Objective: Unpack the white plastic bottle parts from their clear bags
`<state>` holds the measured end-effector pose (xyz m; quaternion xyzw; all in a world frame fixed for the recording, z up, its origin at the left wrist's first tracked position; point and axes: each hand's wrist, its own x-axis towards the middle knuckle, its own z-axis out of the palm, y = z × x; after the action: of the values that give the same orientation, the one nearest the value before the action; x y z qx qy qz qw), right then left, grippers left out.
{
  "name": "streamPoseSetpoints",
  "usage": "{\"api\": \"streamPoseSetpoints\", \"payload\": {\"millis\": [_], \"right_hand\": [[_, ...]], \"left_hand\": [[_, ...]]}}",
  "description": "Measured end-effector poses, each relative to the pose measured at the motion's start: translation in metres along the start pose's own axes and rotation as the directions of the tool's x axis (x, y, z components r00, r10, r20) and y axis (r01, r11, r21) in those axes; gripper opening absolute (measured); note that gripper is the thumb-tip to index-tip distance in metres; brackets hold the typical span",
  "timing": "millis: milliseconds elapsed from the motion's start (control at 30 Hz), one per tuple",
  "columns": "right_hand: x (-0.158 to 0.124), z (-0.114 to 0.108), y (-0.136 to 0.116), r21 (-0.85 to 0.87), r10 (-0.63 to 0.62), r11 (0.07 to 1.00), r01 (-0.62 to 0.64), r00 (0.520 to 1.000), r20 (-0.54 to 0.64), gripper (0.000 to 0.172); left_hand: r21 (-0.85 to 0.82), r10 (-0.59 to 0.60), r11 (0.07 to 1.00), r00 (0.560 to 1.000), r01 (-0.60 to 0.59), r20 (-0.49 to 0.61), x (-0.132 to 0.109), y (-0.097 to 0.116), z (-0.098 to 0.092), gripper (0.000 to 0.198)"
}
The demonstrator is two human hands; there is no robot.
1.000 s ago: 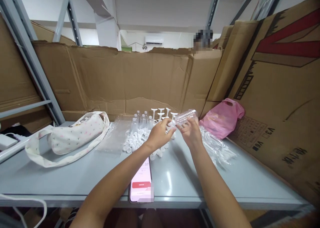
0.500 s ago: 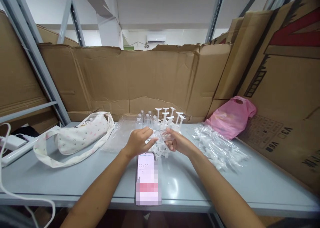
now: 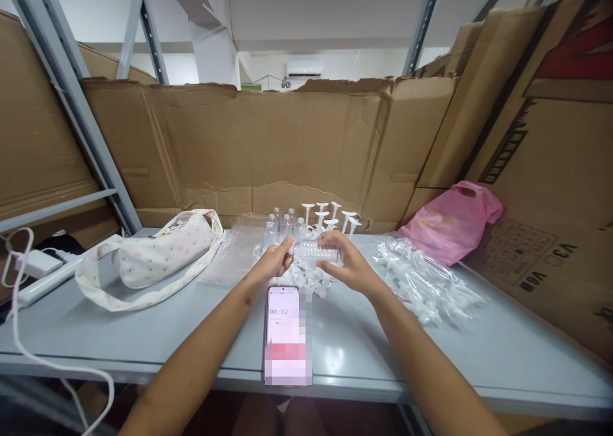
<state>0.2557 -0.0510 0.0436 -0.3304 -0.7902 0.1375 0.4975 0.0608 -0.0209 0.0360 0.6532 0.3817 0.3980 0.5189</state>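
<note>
A clear ribbed plastic bottle (image 3: 311,251) lies sideways in the air between my hands, over the middle of the table. My left hand (image 3: 274,261) pinches its narrow end at the left. Around the other end, my right hand (image 3: 352,263) is curved, thumb below and fingers above. Just behind stand several similar clear bottles (image 3: 286,225) and several white pump heads (image 3: 330,223) on upright stems. Small white plastic parts (image 3: 309,279) lie in a loose heap beneath the held bottle.
A phone (image 3: 282,327) showing a timer lies near the front edge. At left are a patterned white bag (image 3: 163,254), a clear plastic sheet (image 3: 232,257) and a white cable (image 3: 22,334). Clear bags of white parts (image 3: 416,279) and a pink bag (image 3: 453,225) lie right. Cardboard (image 3: 268,142) walls the back.
My left hand has shifted from wrapping the bottle's end to a thumb-up pinch. My right hand has opened wider around the body. The view has moved slightly.
</note>
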Motion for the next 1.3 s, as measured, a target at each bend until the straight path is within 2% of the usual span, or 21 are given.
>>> {"api": "streamPoseSetpoints", "payload": {"millis": [67, 133, 200, 267, 367, 500, 600, 700, 800, 933, 1033, 1133, 1167, 1233, 1300], "right_hand": [[-0.001, 0.001, 0.003, -0.197, -0.063, 0.978, 0.064, 0.998, 0.009, 0.027], [-0.002, 0.003, 0.008, -0.325, -0.081, 0.943, 0.073, 0.997, -0.01, 0.031], [-0.002, 0.004, 0.012, -0.375, -0.089, 0.924, 0.07, 0.996, -0.031, 0.036], [-0.003, 0.004, 0.014, -0.385, -0.088, 0.921, 0.066, 0.995, -0.038, 0.038], [-0.003, 0.005, 0.014, -0.406, -0.1, 0.91, 0.086, 0.995, -0.013, 0.038], [-0.003, 0.008, 0.012, -0.479, -0.159, 0.865, 0.147, 0.987, 0.016, 0.036], [-0.003, 0.009, 0.012, -0.513, -0.154, 0.847, 0.135, 0.988, 0.005, 0.036], [-0.004, 0.008, 0.015, -0.529, -0.131, 0.841, 0.115, 0.991, 0.007, 0.036], [-0.004, 0.009, 0.016, -0.553, -0.133, 0.824, 0.12, 0.991, 0.018, 0.036], [-0.004, 0.013, 0.014, -0.641, -0.204, 0.75, 0.161, 0.979, 0.007, 0.036], [-0.003, 0.015, 0.013, -0.73, -0.314, 0.656, 0.192, 0.949, -0.033, 0.035], [-0.003, 0.011, 0.015, -0.787, -0.405, 0.598, 0.152, 0.904, -0.134, 0.033], [-0.003, 0.009, 0.015, -0.789, -0.415, 0.602, 0.12, 0.891, -0.181, 0.032], [-0.002, 0.005, 0.016, -0.763, -0.408, 0.643, 0.061, 0.871, -0.274, 0.03], [-0.002, 0.002, 0.017, -0.713, -0.375, 0.701, 0.025, 0.863, -0.339, 0.032]], "left_hand": [[0.008, 0.043, 0.999, 0.995, -0.042, -0.091, 0.003, -0.002, -0.003, 0.058], [0.018, 0.163, 0.987, 0.974, -0.162, -0.157, 0.002, 0.0, -0.006, 0.044], [0.028, 0.272, 0.962, 0.953, -0.271, -0.133, -0.001, 0.004, -0.009, 0.041], [0.055, 0.324, 0.946, 0.941, -0.32, -0.101, -0.002, 0.006, -0.011, 0.041], [0.12, 0.317, 0.946, 0.94, -0.302, -0.127, 0.0, 0.001, -0.012, 0.026], [0.196, 0.216, 0.964, 0.96, -0.18, -0.18, 0.006, -0.008, -0.013, 0.043], [0.209, 0.264, 0.952, 0.943, -0.222, -0.2, 0.005, -0.008, -0.012, 0.034], [0.18, 0.311, 0.942, 0.939, -0.284, -0.145, 0.003, -0.003, -0.012, 0.034], [0.196, 0.277, 0.949, 0.949, -0.246, -0.153, 0.003, -0.001, -0.013, 0.026], [0.254, 0.176, 0.959, 0.964, -0.122, -0.199, 0.007, -0.005, -0.013, 0.042], [0.199, 0.018, 0.98, 0.987, 0.014, -0.159, 0.01, -0.009, -0.012, 0.048], [0.197, -0.105, 0.972, 0.987, 0.129, -0.125, 0.011, -0.012, -0.013, 0.051], [0.268, -0.083, 0.956, 0.985, 0.121, -0.148, 0.011, -0.012, -0.014, 0.052], [0.518, 0.075, 0.854, 0.978, 0.039, -0.196, 0.009, -0.013, -0.016, 0.047], [0.771, 0.265, 0.635, 0.952, -0.054, -0.152, 0.007, -0.014, -0.017, 0.039]]}}
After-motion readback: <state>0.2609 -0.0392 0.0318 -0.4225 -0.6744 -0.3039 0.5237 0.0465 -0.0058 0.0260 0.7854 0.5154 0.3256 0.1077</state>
